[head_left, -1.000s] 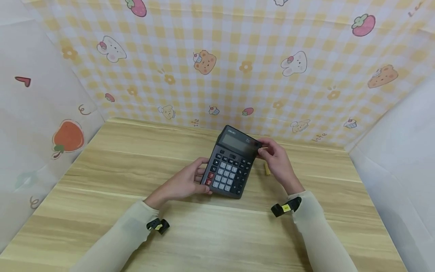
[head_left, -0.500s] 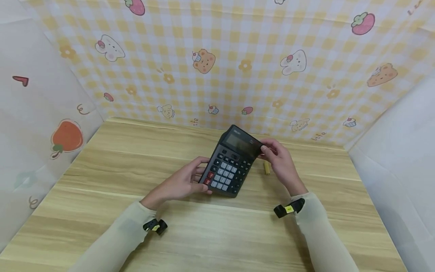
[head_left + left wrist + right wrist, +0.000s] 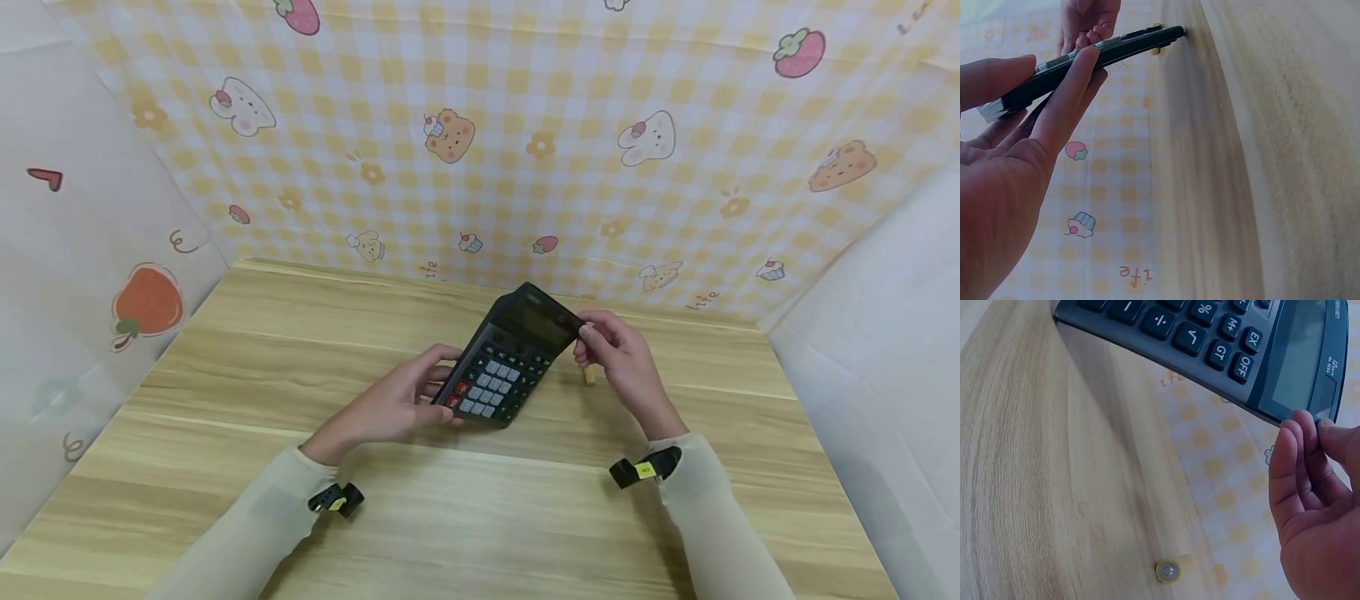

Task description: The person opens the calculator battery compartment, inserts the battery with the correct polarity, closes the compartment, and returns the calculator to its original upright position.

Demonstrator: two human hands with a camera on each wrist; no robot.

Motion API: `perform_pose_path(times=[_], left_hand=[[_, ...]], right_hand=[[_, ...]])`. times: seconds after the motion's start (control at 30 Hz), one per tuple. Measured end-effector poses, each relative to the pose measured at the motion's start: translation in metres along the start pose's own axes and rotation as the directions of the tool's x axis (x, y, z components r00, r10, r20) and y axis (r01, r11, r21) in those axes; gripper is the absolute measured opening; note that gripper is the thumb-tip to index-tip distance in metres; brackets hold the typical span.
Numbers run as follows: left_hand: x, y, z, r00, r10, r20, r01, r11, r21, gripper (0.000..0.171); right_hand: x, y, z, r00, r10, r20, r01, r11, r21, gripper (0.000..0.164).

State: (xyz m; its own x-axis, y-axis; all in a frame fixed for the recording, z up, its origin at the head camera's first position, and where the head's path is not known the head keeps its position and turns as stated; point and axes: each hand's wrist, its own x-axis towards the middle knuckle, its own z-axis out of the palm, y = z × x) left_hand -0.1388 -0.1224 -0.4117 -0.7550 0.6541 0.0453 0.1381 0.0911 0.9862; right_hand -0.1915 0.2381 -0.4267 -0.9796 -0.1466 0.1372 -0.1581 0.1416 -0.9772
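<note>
A dark grey desktop calculator is held tilted over the wooden table, its display end toward the back wall. My left hand grips its left side near the red keys, thumb on the front edge and fingers beneath. In the left wrist view the calculator appears edge-on above the left fingers. My right hand pinches the corner beside the display, as the right wrist view shows with the thumb and fingertips at that corner. A small yellow battery lies on the table below the right hand. The calculator's underside is hidden.
The light wooden table reaches back to a yellow checked cloth hung as a wall. White cloths stand at the left and right. In the right wrist view, one end of the battery faces the camera.
The calculator has turned and tilted, its display end shifting right and its keys looking more foreshortened. My right hand has moved slightly right and nearer with the corner, partly covering the battery.
</note>
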Motion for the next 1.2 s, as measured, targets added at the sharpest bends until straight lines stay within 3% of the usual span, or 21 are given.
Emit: perform_pose_path(times=[0.2, 0.47, 0.77, 1.0, 1.2], left_hand=[[-0.002, 0.003, -0.001, 0.999, 0.040, -0.004, -0.039, 0.992, 0.118, 0.065], [-0.002, 0.010, 0.000, 0.996, 0.087, 0.000, -0.084, 0.955, 0.284, 0.064], [-0.005, 0.016, 0.001, 0.985, 0.168, 0.050, -0.170, 0.855, 0.490, 0.065], [-0.006, 0.016, 0.002, 0.964, 0.255, 0.072, -0.247, 0.770, 0.589, 0.066], [-0.006, 0.015, 0.003, 0.951, 0.291, 0.101, -0.284, 0.702, 0.653, 0.065]], right_hand=[[-0.005, -0.001, -0.003, 1.000, -0.017, 0.019, 0.016, 0.997, 0.078, 0.022], [-0.010, -0.001, -0.007, 0.998, -0.031, 0.061, 0.018, 0.981, 0.192, 0.027], [-0.015, -0.004, -0.005, 0.997, 0.001, 0.073, -0.014, 0.983, 0.181, 0.033], [-0.018, -0.005, -0.003, 0.997, 0.036, 0.065, -0.044, 0.990, 0.135, 0.043], [-0.020, -0.002, -0.002, 0.995, 0.071, 0.064, -0.077, 0.994, 0.083, 0.045]])
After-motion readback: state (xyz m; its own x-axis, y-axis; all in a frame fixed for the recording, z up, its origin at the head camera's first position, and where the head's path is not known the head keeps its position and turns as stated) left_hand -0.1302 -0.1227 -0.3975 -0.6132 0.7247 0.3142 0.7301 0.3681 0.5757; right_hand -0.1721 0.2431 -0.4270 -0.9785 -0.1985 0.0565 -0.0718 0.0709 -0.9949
